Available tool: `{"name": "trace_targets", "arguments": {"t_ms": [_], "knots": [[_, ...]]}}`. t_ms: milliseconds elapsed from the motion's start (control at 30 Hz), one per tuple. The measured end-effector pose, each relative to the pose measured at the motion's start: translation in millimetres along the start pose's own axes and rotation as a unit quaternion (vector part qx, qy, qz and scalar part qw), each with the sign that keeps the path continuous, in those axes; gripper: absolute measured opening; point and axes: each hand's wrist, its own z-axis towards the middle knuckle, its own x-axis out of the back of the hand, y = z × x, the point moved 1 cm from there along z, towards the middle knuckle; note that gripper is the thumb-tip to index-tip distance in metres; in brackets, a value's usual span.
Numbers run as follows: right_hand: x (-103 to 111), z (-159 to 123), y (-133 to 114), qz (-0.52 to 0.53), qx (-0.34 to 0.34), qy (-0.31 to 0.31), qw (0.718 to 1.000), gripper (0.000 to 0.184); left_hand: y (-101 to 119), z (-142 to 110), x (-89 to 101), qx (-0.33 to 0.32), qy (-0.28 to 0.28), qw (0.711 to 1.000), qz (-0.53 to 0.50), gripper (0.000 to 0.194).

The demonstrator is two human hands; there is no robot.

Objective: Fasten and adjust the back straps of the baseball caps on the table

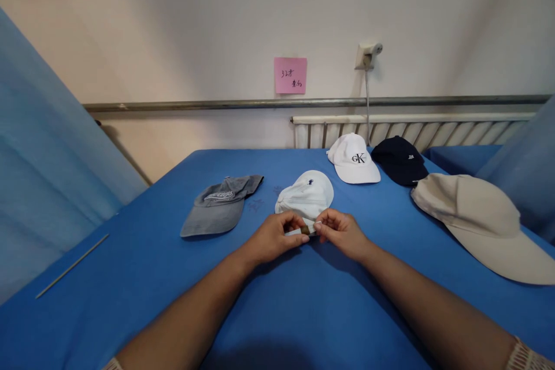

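Observation:
A pale mint baseball cap [306, 193] with a small dark emblem lies on the blue-covered table, its brim pointing away from me. Both hands are at its back strap, close to the table's middle. My left hand [281, 235] pinches the strap beside a small brownish buckle [306, 230]. From the other side, my right hand [340, 231] grips the strap's other part between thumb and fingers. The fingers cover much of the strap, so how it runs through the buckle is hidden.
A grey cap [221, 205] lies to the left, a thin stick [73, 266] farther left. On the right are a white cap [353, 159], a navy cap [399, 159] and a large beige cap [481, 219]. A radiator [416, 127] stands behind; blue curtains [56, 144] hang at the sides.

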Motion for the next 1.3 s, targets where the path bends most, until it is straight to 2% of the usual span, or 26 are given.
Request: {"name": "trace_targets", "arguments": {"t_ms": [167,367,500,867,1133,1233,1300], "knots": [[3,1,2,-0.015,0.001,-0.025,1.0,0.022,8,-6,-0.9,-0.054,0.033,0.98,0.187,0.014],[6,1,5,-0.068,-0.006,-0.021,0.997,0.019,10,-7,-0.6,-0.07,0.035,0.966,0.248,0.012],[7,1,4,-0.069,-0.011,-0.016,0.997,0.017,11,-7,-0.7,-0.063,0.03,0.965,0.255,0.013],[16,4,-5,0.021,-0.026,0.006,0.999,0.021,12,-5,1.1,-0.049,0.028,0.968,0.246,0.012],[17,6,-1,0.008,-0.027,0.027,0.999,0.027,14,-6,4.6,-0.061,0.042,0.972,0.224,0.014],[19,9,0,0.012,-0.061,0.053,0.997,0.036,11,-5,6.0,-0.046,0.075,0.976,0.201,0.014],[18,8,0,0.033,-0.12,0.051,0.991,0.041,9,-4,6.5,-0.034,0.098,0.979,0.173,0.016]]}}
